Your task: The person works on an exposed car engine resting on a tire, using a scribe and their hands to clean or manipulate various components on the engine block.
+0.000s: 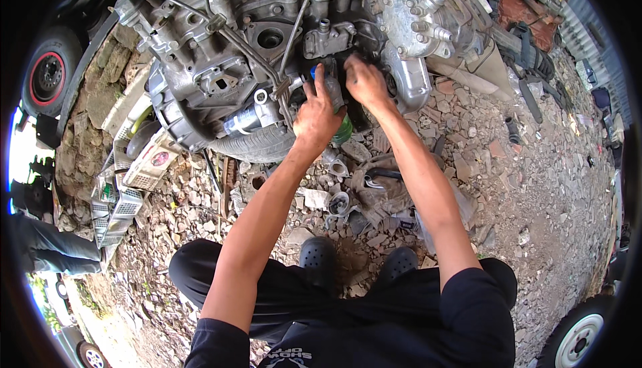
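Observation:
A large grey metal engine [221,80] fills the upper part of the head view. Low on its near side, my left hand [319,115] is closed round a clear and green plastic bottle [342,131]; a blue cap [314,72] shows by the fingers. The index finger stretches along the bottle. Just right of it, my right hand [366,84] is curled against the dark lower side of the engine, beneath a small metal housing [329,39]. Its fingertips are blurred, and whatever they hold cannot be made out.
A tire [257,146] lies under the engine. Near my shoes [319,261] are a crumpled cloth [378,191] and small metal parts [339,203] on rubble. Plastic crates [117,201] stand left, by a stone wall [87,127]. Another person's legs [53,248] show at far left.

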The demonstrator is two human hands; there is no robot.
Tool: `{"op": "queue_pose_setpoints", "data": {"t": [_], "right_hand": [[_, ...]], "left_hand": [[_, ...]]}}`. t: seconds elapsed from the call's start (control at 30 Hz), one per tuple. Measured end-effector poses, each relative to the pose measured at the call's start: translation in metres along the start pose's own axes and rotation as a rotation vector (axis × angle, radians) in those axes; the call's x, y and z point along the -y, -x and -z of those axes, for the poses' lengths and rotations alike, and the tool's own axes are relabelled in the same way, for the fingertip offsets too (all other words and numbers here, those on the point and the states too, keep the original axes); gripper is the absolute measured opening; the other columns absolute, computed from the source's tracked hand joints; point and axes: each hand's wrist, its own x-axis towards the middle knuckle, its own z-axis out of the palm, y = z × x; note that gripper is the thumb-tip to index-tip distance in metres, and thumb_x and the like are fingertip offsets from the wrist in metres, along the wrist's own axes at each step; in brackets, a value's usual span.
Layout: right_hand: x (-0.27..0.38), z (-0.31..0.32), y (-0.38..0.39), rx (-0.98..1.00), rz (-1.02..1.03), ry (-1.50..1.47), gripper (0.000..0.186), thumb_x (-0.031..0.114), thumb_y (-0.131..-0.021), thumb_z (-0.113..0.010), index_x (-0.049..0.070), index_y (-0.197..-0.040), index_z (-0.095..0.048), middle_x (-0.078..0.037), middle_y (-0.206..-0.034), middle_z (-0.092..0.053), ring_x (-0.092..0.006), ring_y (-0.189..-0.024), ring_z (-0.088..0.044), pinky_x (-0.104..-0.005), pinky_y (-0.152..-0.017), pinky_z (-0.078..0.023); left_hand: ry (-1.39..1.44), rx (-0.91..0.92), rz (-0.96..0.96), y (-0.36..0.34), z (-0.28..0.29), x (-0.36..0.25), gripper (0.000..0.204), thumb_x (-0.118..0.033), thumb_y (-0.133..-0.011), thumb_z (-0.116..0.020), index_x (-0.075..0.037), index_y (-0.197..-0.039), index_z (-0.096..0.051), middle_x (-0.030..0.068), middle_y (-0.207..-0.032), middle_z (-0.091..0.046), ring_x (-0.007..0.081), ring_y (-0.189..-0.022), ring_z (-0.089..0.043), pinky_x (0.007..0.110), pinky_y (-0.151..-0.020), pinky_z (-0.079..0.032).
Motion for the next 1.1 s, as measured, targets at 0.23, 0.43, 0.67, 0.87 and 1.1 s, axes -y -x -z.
{"op": "queue_pose_setpoints", "data": {"t": [0.23, 0.43, 0.67, 0.87, 1.1], "right_hand": [[-0.013, -0.002, -0.006, -0.104, 0.193, 0.009, 0.012, 0.015, -0.091, -0.055, 0.010, -0.098, -0.063, -0.017, -0.092, -0.071, -0.0400, -0.088, -0.068, -0.0506, -0.080, -0.054], [-0.012, 0.004, -0.007, -0.042, 0.120, 0.117, 0.016, 0.014, -0.089, -0.055, 0.010, -0.103, -0.062, -0.016, -0.097, -0.071, -0.0399, -0.090, -0.068, -0.0508, -0.080, -0.054], [-0.001, -0.011, 0.002, -0.158, 0.079, 0.058, 0.013, 0.013, -0.093, -0.052, 0.010, -0.101, -0.061, -0.022, -0.089, -0.071, -0.0406, -0.079, -0.069, -0.0528, -0.070, -0.056], [-0.003, -0.006, 0.001, -0.174, 0.085, 0.076, 0.012, 0.014, -0.092, -0.054, 0.009, -0.101, -0.061, -0.017, -0.088, -0.072, -0.0415, -0.080, -0.070, -0.0513, -0.073, -0.057], [0.004, -0.003, 0.000, -0.253, 0.070, 0.029, 0.012, 0.014, -0.092, -0.055, 0.008, -0.100, -0.062, -0.018, -0.091, -0.072, -0.0406, -0.084, -0.069, -0.0505, -0.077, -0.056]], "left_hand": [[-0.020, -0.015, 0.000, 0.001, 0.002, -0.001, 0.114, -0.032, -0.078, -0.079, -0.018, -0.156, 0.003, 0.0326, -0.135, -0.042, 0.0517, -0.098, -0.065, 0.055, -0.082, -0.058], [-0.002, -0.019, 0.011, -0.002, 0.003, 0.003, 0.113, -0.031, -0.078, -0.080, -0.016, -0.156, 0.002, 0.0311, -0.135, -0.042, 0.0514, -0.097, -0.065, 0.055, -0.081, -0.058], [-0.025, 0.002, 0.033, 0.000, 0.002, 0.001, 0.114, -0.031, -0.078, -0.080, -0.016, -0.156, 0.003, 0.0328, -0.139, -0.039, 0.0507, -0.100, -0.064, 0.054, -0.083, -0.057], [-0.045, -0.018, 0.047, 0.000, 0.001, 0.002, 0.115, -0.031, -0.078, -0.080, -0.016, -0.156, 0.003, 0.0325, -0.137, -0.041, 0.0506, -0.099, -0.065, 0.054, -0.082, -0.058], [-0.007, -0.044, -0.001, -0.002, 0.001, -0.003, 0.114, -0.031, -0.078, -0.080, -0.016, -0.156, 0.001, 0.0332, -0.138, -0.041, 0.0509, -0.099, -0.065, 0.054, -0.081, -0.058]]}}
